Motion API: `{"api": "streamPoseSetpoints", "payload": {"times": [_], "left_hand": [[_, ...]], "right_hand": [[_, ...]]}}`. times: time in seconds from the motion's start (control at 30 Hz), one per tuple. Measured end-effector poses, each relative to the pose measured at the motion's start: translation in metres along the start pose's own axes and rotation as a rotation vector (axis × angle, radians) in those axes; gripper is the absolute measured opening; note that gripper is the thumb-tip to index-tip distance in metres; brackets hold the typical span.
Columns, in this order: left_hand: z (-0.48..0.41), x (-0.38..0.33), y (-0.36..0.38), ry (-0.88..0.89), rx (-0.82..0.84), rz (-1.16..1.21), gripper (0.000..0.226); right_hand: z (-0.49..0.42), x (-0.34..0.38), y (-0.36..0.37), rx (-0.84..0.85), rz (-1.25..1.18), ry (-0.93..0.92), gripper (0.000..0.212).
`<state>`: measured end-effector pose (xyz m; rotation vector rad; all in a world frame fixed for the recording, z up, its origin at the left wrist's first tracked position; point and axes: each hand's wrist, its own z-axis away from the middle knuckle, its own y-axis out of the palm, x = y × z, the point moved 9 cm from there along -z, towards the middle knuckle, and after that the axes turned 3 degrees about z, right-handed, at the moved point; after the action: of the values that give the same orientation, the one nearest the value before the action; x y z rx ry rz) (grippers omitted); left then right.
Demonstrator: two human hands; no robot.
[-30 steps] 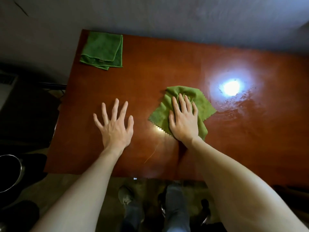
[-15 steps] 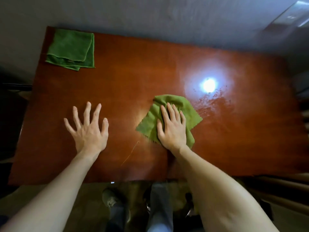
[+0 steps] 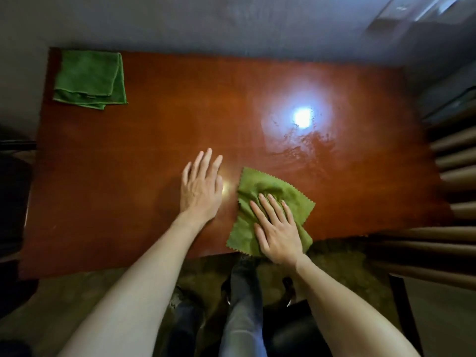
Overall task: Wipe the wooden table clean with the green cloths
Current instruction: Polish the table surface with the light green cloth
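Green cloth (image 3: 273, 191), thin and zigzag-edged, lies spread in the lower centre-right of the frame, at the near edge of the wooden desk (image 3: 128, 163). The right hand (image 3: 277, 228) presses it flat with straight fingers, gripping nothing. The left hand (image 3: 201, 186) rests just beside it, palm down and released, on bare wood.

The cloth looks light and limp. It bunches into folds ahead of the fingertips, so it probably needs a broad flat palm over its middle rather than a pinch at a corner. On the glossy top it should slide easily.

Its lower corner reaches the desk's near edge, and the heel of the right hand sits past it, so a further pull toward the body could drag the cloth off. Wet streaks (image 3: 309, 145) glisten above and to the right, under the lamp glare (image 3: 302, 116), with open wood around them. A folded green cloth (image 3: 90, 78) lies untouched in the upper left corner. Brown slats (image 3: 450, 161) crowd the right edge.
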<state>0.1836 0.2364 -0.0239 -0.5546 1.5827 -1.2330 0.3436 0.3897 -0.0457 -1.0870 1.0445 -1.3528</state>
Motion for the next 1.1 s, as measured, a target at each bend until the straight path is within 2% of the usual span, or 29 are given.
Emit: {"api": "streamPoseSetpoints", "payload": {"times": [0.17,0.3,0.37,0.47,0.57,0.7,0.8,0.93,1.03,1.1], "left_hand": [[-0.002,-0.021,0.048,-0.048,0.016,-0.125,0.059],[-0.002,-0.021,0.048,-0.049,0.0,-0.181,0.061],[-0.006,-0.025,0.047,-0.05,0.039,-0.246,0.062],[-0.031,-0.041,0.033,0.006,0.07,-0.315,0.056],[-0.064,-0.039,0.025,-0.045,0.049,-0.197,0.046],[-0.073,-0.025,0.038,-0.07,-0.041,-0.109,0.055],[-0.077,-0.024,0.043,-0.039,-0.086,-0.126,0.059],[-0.078,-0.021,0.042,-0.052,-0.094,-0.138,0.063],[-0.077,-0.022,0.037,-0.05,-0.085,-0.105,0.061],[-0.075,-0.023,0.035,-0.052,-0.076,-0.081,0.059]], "right_hand": [[-0.007,-0.112,-0.001,-0.044,0.022,0.104,0.065],[-0.033,-0.174,-0.015,-0.065,0.001,0.307,0.066],[-0.036,-0.159,-0.015,-0.086,0.0,0.361,0.066],[-0.016,-0.082,-0.007,-0.088,0.007,0.285,0.066],[-0.014,-0.052,-0.002,-0.039,0.019,0.242,0.066],[-0.057,-0.085,-0.004,-0.048,0.045,0.24,0.065],[-0.128,-0.133,-0.019,-0.142,0.021,0.335,0.063],[-0.186,-0.161,-0.036,-0.141,-0.006,0.393,0.062],[-0.143,-0.111,-0.036,-0.185,-0.016,0.347,0.063],[-0.085,-0.05,-0.021,-0.144,-0.042,0.256,0.064]]}}
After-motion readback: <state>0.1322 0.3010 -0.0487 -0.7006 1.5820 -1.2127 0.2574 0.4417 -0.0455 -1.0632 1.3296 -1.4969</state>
